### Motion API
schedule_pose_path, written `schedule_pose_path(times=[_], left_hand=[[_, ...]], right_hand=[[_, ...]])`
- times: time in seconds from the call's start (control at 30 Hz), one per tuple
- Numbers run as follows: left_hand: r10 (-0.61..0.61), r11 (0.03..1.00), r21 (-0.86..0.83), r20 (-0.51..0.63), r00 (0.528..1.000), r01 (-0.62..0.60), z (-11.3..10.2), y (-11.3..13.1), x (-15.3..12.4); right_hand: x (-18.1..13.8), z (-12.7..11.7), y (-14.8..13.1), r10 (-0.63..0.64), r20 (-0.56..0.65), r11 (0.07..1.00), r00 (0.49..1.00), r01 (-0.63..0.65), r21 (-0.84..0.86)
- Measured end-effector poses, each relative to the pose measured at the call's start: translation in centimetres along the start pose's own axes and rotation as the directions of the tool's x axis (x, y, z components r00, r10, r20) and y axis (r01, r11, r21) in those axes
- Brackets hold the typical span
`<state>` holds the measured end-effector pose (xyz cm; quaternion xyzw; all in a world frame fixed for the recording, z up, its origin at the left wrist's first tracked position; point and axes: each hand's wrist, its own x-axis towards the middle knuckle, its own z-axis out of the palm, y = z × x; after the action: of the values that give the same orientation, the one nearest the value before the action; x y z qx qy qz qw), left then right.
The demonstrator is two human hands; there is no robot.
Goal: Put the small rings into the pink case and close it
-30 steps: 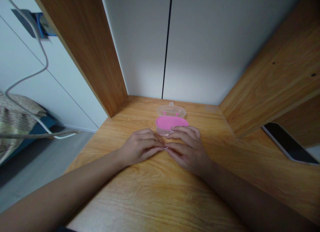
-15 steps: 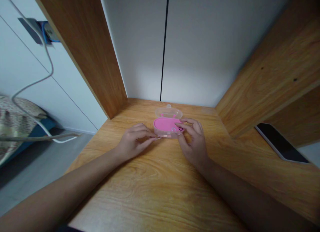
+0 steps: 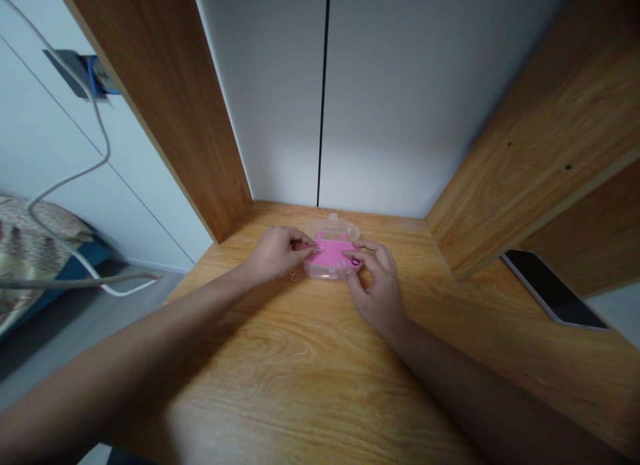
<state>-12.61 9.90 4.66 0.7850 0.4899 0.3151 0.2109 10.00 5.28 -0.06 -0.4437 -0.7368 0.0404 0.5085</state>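
A small clear plastic box (image 3: 320, 271) with a pink inner panel (image 3: 330, 253) sits on the wooden table, its clear lid (image 3: 333, 229) tipped open at the back. My left hand (image 3: 280, 253) pinches a small pale ring (image 3: 318, 249) over the panel's left part. Gripping the box's right end is my right hand (image 3: 377, 278), fingers on the pink panel and thumb at the front edge. Beside those fingers lie a pale blue ring (image 3: 341, 263) and a dark ring (image 3: 355, 261). Small pale rings (image 3: 294, 276) rest on the table under my left hand.
A phone (image 3: 553, 288) lies at the right beside a wooden panel (image 3: 525, 151). White panels (image 3: 280, 118) stand behind the box. On the left are a wooden upright (image 3: 165, 105), a hanging white cable (image 3: 70, 178) and a wall socket (image 3: 103, 75).
My left hand has risen from the box's front left corner to above the pink panel, carrying the pale ring. Pale rings on the table have come into view. My right hand keeps its grip.
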Motion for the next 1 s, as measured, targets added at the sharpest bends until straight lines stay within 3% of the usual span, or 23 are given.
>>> schedule_pose_path(times=[0.33, 1.0], left_hand=[[-0.061, 0.99, 0.131, 0.092, 0.994, 0.048, -0.5, 0.8, 1.2], [-0.016, 0.973, 0.229, 0.061, 0.998, 0.002, -1.1, 1.4, 1.0]], right_hand=[[-0.1, 0.0, -0.2, 0.019, 0.015, 1.0, 1.0, -0.019, -0.017], [0.0, -0.1, -0.4, 0.022, 0.025, 1.0, 0.999, -0.021, -0.011]])
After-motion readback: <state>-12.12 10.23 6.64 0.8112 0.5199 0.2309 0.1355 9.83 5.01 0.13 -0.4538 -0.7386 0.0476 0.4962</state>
